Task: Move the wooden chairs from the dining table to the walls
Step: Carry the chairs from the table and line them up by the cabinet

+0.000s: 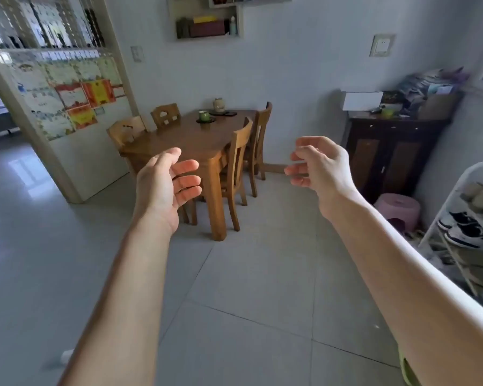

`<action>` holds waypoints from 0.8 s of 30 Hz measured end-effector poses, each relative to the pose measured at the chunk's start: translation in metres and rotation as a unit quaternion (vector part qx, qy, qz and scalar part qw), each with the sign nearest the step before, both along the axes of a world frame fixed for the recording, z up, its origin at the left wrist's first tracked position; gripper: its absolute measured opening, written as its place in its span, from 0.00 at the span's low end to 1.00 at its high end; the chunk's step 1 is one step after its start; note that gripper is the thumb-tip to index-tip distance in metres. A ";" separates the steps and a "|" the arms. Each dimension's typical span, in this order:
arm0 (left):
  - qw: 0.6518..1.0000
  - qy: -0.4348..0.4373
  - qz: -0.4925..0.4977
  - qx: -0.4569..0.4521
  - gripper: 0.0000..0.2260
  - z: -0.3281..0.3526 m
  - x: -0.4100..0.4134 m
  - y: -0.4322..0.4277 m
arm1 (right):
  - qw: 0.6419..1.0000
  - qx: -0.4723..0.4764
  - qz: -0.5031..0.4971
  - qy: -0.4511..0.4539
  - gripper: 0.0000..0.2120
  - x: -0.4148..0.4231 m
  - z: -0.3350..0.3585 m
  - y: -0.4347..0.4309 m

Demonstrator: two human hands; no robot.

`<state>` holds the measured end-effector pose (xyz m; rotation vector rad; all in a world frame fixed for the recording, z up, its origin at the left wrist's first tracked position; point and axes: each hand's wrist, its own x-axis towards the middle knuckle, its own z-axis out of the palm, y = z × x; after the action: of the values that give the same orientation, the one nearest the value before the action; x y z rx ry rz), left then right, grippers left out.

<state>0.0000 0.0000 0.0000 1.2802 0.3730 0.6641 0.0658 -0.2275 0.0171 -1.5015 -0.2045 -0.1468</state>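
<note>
A wooden dining table (190,137) stands against the far wall. Two wooden chairs are tucked in on its right side, a near chair (239,162) and a far chair (261,132). Two more sit on its left side, a near one (126,130) and a far one (165,114). My left hand (165,185) and my right hand (319,165) are both stretched out in front of me, fingers apart and empty, some way short of the table. Neither touches a chair.
A green cup (204,115) and a jar (219,104) stand on the table. A dark cabinet (388,157) with clutter is at the right wall, a pink stool (398,210) in front of it, a white shoe rack (469,218) nearer. A doorway partition (67,107) is at left.
</note>
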 end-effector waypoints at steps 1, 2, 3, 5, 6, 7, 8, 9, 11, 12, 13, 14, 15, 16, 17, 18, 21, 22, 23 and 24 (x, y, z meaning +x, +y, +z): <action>1.000 0.007 0.000 -0.009 0.10 0.002 0.010 0.006 | 1.000 0.002 -0.005 0.004 0.10 0.011 0.002 0.008; 1.000 0.012 0.004 -0.018 0.10 0.000 0.023 0.014 | 1.000 0.003 -0.009 0.009 0.10 0.025 0.001 0.015; 0.999 0.020 0.005 -0.026 0.10 -0.004 0.036 0.023 | 1.000 0.001 -0.012 0.015 0.10 0.039 -0.001 0.024; 0.998 0.032 0.001 -0.049 0.09 -0.009 0.059 0.038 | 1.000 0.004 -0.007 0.025 0.10 0.066 -0.005 0.041; 0.998 0.035 0.004 -0.052 0.09 -0.010 0.069 0.043 | 1.000 0.005 -0.013 0.026 0.10 0.078 -0.006 0.046; 0.998 0.040 0.005 -0.055 0.09 -0.012 0.082 0.050 | 0.999 0.002 -0.017 0.030 0.10 0.092 -0.008 0.052; 0.998 0.039 0.000 -0.059 0.09 -0.013 0.090 0.052 | 0.999 -0.002 -0.017 0.033 0.10 0.101 -0.011 0.055; 0.997 0.046 0.000 -0.058 0.09 -0.015 0.099 0.056 | 0.999 -0.008 -0.022 0.038 0.10 0.111 -0.014 0.060; 0.997 0.061 -0.010 -0.050 0.08 -0.018 0.140 0.061 | 0.998 -0.009 -0.039 0.051 0.10 0.148 -0.019 0.065; 0.997 0.063 -0.007 -0.044 0.08 -0.017 0.143 0.060 | 0.998 -0.011 -0.041 0.052 0.10 0.151 -0.019 0.066; 0.997 0.060 -0.006 -0.040 0.08 -0.017 0.149 0.060 | 0.998 -0.010 -0.038 0.053 0.11 0.156 -0.020 0.065; 0.998 0.057 -0.002 -0.033 0.08 -0.017 0.155 0.060 | 0.998 -0.006 -0.040 0.053 0.11 0.162 -0.020 0.064; 0.998 0.057 -0.002 -0.025 0.08 -0.018 0.168 0.058 | 0.998 -0.004 -0.044 0.053 0.11 0.173 -0.020 0.063; 0.998 0.060 -0.005 -0.023 0.07 -0.018 0.179 0.055 | 0.997 -0.005 -0.048 0.054 0.11 0.184 -0.021 0.061; 0.998 0.063 -0.009 -0.020 0.07 -0.020 0.192 0.052 | 0.997 -0.005 -0.051 0.055 0.11 0.196 -0.022 0.060; 0.997 0.067 -0.015 -0.019 0.08 -0.021 0.208 0.047 | 0.997 -0.003 -0.053 0.056 0.11 0.212 -0.023 0.057; 0.997 0.070 -0.023 -0.024 0.09 -0.023 0.247 0.037 | 0.997 0.003 -0.054 0.050 0.11 0.253 -0.024 0.049; 0.997 0.069 -0.023 -0.027 0.09 -0.024 0.262 0.033 | 0.998 0.004 -0.051 0.046 0.11 0.270 -0.025 0.046; 0.997 0.067 -0.021 -0.029 0.09 -0.025 0.281 0.028 | 0.998 0.004 -0.047 0.042 0.10 0.289 -0.026 0.042; 0.997 0.067 -0.021 -0.027 0.09 -0.025 0.293 0.024 | 0.998 0.003 -0.045 0.042 0.10 0.304 -0.026 0.039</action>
<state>0.2934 0.0240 -0.0254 1.2808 0.4696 0.5315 0.3699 -0.1889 -0.0093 -1.5083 -0.0699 -0.1557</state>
